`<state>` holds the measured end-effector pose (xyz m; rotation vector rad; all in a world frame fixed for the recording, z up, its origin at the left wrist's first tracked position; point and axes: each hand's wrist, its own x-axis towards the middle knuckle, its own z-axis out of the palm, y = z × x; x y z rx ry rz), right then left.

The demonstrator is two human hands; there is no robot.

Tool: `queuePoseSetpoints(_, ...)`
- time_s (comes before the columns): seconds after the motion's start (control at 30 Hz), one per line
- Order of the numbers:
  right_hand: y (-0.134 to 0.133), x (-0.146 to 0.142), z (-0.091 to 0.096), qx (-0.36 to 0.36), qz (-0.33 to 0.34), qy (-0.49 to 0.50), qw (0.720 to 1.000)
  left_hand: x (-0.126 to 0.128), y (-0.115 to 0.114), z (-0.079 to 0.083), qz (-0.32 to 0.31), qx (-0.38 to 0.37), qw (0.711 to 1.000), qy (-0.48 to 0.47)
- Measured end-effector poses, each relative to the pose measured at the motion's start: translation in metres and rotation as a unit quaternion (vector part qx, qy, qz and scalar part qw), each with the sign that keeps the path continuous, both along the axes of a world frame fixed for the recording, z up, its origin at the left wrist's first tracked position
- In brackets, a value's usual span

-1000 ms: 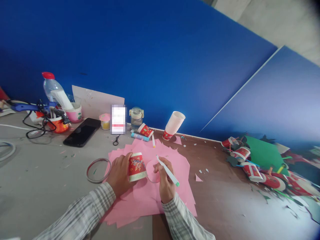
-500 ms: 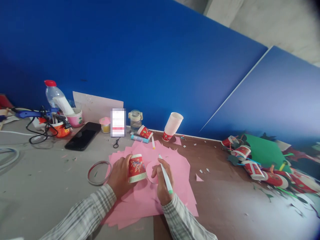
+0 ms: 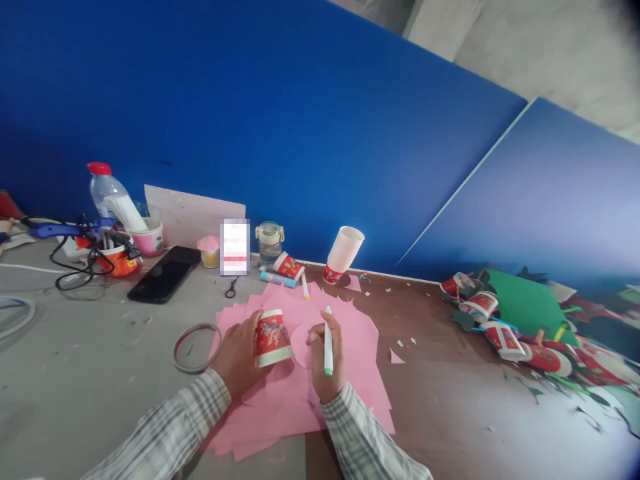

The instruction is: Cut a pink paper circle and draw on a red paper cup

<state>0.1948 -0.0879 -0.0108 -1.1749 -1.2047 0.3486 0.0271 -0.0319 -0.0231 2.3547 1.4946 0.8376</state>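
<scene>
My left hand (image 3: 240,357) is closed around a red printed paper cup (image 3: 273,339), which is upside down and slightly tilted over the pink paper (image 3: 300,407). In my right hand (image 3: 329,360) is a white marker (image 3: 328,341) with a green end; it lies along the fingers, its tip pointing away from me. Between the hands a round pink paper piece (image 3: 302,345) lies on the stacked pink sheets, partly hidden by the right fingers. Both hands are just above the sheets.
A tape ring (image 3: 197,348) lies left of my left hand, with a phone (image 3: 164,274) farther back. Behind the paper are a glue stick (image 3: 278,279), a tipped cup (image 3: 289,265), stacked cups (image 3: 344,253) and a jar (image 3: 270,243). Cup crafts with green paper (image 3: 530,303) lie at right.
The marker in my right hand has turned more upright in view, its green end swinging left. My left hand still holds the cup in nearly the same place.
</scene>
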Motion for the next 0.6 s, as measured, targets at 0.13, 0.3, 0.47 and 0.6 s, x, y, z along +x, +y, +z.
queuePoseSetpoints(0.13, 0.0011, -0.0003, -0.0020, -0.010, -0.006, -0.022, 1.000, 0.0003, -0.0016, 0.0008, -0.018, -0.007, 1.000, -0.013)
queuePoseSetpoints(0.3, 0.0027, -0.0002, 0.0003, 0.005, -0.020, -0.044, 0.999, 0.0000, -0.0032, 0.0024, -0.009, -0.026, 1.000, -0.015)
queuePoseSetpoints(0.47, 0.0056, 0.0007, -0.0012, -0.020, 0.022, -0.039, 0.999, -0.0015, -0.0027, -0.0002, -0.001, -0.031, 0.999, -0.030)
queuePoseSetpoints(0.6, 0.0066, 0.0012, -0.0004, -0.041, 0.050, -0.033, 0.997, -0.0026, -0.0001, -0.0044, -0.010, -0.035, 0.998, -0.043)
